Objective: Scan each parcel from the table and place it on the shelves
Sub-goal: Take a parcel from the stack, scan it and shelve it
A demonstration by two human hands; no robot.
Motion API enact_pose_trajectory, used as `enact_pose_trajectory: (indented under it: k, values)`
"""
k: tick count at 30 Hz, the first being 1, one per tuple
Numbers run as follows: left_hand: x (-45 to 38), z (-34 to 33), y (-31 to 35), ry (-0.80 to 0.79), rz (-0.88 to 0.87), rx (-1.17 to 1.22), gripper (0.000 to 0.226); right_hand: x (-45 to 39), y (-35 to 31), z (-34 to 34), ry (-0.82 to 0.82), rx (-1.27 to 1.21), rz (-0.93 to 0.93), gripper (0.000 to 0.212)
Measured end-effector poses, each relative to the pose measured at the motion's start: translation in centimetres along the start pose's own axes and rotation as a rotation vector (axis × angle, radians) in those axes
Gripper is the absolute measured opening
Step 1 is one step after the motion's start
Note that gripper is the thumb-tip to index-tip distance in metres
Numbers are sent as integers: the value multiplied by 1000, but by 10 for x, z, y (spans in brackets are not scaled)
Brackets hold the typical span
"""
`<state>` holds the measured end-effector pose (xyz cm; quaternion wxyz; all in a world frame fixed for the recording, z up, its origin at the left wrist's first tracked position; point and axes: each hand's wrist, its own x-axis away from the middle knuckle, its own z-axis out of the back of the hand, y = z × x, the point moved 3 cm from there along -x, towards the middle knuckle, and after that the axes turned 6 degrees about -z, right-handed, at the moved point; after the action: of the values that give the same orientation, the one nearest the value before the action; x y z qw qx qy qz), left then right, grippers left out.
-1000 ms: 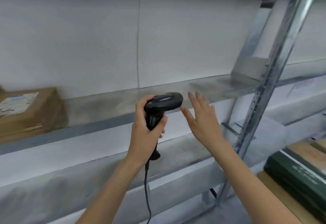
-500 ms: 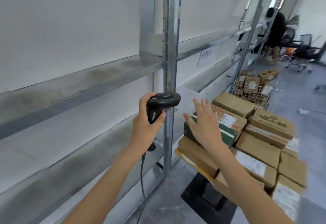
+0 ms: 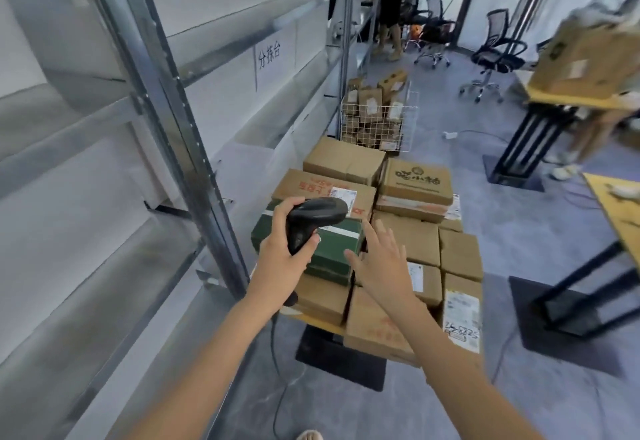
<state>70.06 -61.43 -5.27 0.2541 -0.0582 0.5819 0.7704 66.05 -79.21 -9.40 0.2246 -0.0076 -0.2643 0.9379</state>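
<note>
Your left hand [image 3: 281, 259] grips the black handheld scanner [image 3: 313, 220], hiding part of the dark green box [image 3: 334, 249]; your right hand [image 3: 382, 266], fingers spread, now hovers over the parcels instead of the shelf.

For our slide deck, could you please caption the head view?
Left hand grips a black handheld barcode scanner while the open right hand reaches over a dark green cardboard parcel among stacked brown cardboard boxes.
</note>
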Motion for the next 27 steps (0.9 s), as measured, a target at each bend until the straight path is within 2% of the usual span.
enact_pose_trajectory:
  k: [5,15,22,27]
  values:
    - [-39,-27,-36,-70,46,39,68,-45,26,-15,-12,-22,-88,71]
    - [-94,-65,-87,-125,153,94,69,-111,37,-48,-34,-44,-162,69]
    - [-128,-106,-88,-150,187,139,61,-171,71,-16,40,7,-148,73]
    - [-143,-126,-85,-174,208,122,66,-236,102,18,64,117,-69,90]
